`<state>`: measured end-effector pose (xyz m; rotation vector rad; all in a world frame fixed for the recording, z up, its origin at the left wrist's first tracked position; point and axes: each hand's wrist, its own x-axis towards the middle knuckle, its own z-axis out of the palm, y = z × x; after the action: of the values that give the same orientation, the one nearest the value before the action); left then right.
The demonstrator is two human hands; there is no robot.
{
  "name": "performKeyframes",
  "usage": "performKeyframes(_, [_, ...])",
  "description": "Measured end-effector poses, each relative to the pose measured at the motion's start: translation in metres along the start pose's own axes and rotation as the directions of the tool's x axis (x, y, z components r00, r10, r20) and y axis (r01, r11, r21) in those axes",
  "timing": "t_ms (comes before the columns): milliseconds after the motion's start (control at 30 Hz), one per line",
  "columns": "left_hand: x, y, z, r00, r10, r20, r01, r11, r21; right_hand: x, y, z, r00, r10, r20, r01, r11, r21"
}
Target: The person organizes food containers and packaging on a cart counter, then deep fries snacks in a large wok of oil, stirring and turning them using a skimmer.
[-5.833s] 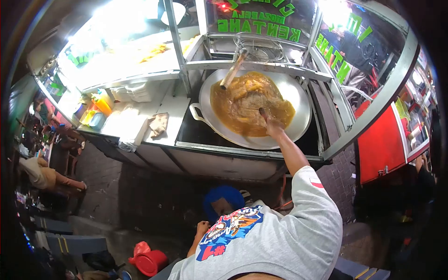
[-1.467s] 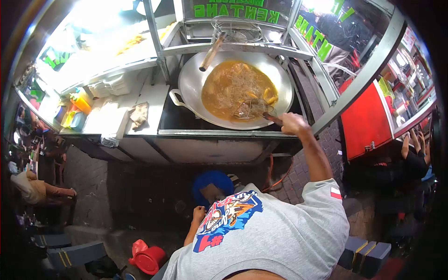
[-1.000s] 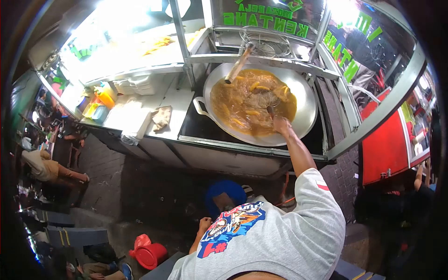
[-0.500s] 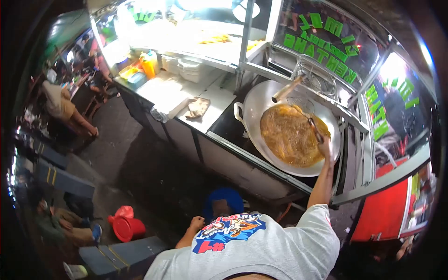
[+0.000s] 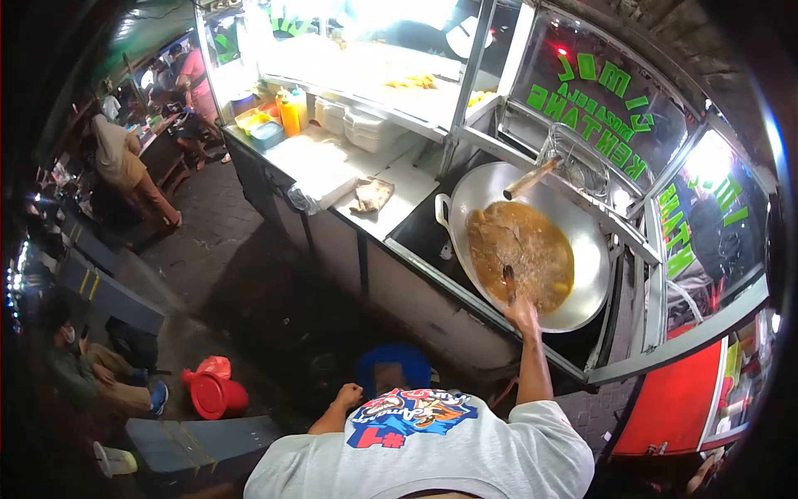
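Note:
My right hand (image 5: 522, 316) is wrapped round the dark wooden handle (image 5: 509, 281) of a strainer, over the near side of a wide metal wok (image 5: 592, 270). The strainer's head lies low in bubbling brown oil (image 5: 536, 249) and is mostly hidden. A few yellow pieces show near the oil's right edge. Above the wok's far rim juts a second wooden handle (image 5: 532, 179), belonging to a wire basket (image 5: 578, 162) on the rack behind. My left hand (image 5: 349, 394) hangs low in front of my body, fingers curled; whether it holds anything is hidden.
Left of the wok, the cart's counter (image 5: 407, 187) bears a crumpled cloth (image 5: 371, 195), white boxes (image 5: 366, 131) and sauce bottles (image 5: 289, 115). A metal frame post rises beside the wok. Below stand a blue tub (image 5: 407, 363), a red bucket (image 5: 218, 394) and benches (image 5: 199, 445). A person sits at lower left.
The view has turned, and the cart appears rotated. My right hand has moved with the strainer from the wok's right side to its near side. My left hand stays low.

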<state>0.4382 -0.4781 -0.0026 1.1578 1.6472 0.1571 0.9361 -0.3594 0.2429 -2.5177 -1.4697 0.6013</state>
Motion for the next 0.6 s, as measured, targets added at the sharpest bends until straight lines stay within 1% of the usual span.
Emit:
performKeyframes(100, [0.005,-0.001,0.001,0.999,0.044,0.016,-0.044,0.998,0.042,-0.033,0.001,-0.022,0.996,-0.027,-0.085,0.033,0.997,0.075])
performKeyframes(167, [0.009,-0.003,0.001,0.998,0.047,0.034,-0.049,0.998,0.047,-0.052,0.025,-0.034,0.953,-0.070,-0.294,0.091,0.994,0.056])
performKeyframes(233, [0.008,0.001,-0.005,0.995,0.078,0.069,-0.081,0.996,0.043,-0.071,0.048,-0.062,0.940,-0.077,-0.332,0.093,0.995,0.032])
performKeyframes(300, [0.006,0.006,-0.010,0.992,0.081,0.101,-0.086,0.995,0.051,-0.108,0.037,-0.115,0.964,0.007,-0.267,-0.019,0.999,-0.043])
performKeyframes(367, [0.002,0.010,-0.015,0.989,0.074,0.126,-0.085,0.993,0.080,-0.140,0.037,-0.157,0.968,0.014,-0.249,-0.021,0.999,-0.024])
performKeyframes(400, [-0.007,0.023,-0.019,0.992,0.027,0.120,-0.042,0.991,0.129,-0.161,0.027,-0.182,0.977,0.032,-0.211,-0.036,0.999,-0.015])
performKeyframes(433, [-0.006,0.023,-0.018,0.990,0.036,0.137,-0.056,0.988,0.146,-0.174,0.021,-0.200,0.984,0.040,-0.176,-0.042,0.999,-0.005])
performKeyframes(500, [-0.001,0.023,-0.020,0.988,0.055,0.146,-0.078,0.984,0.158,-0.180,0.045,-0.208,0.974,-0.087,-0.208,0.071,0.994,-0.082])
performKeyframes(533, [0.002,0.020,-0.018,0.987,0.055,0.149,-0.080,0.982,0.169,-0.184,0.048,-0.211,0.975,-0.098,-0.201,0.077,0.991,-0.109])
performKeyframes(600, [0.007,0.018,-0.016,0.983,0.070,0.167,-0.097,0.983,0.154,-0.173,0.048,-0.215,0.999,-0.034,-0.015,0.031,0.988,-0.152])
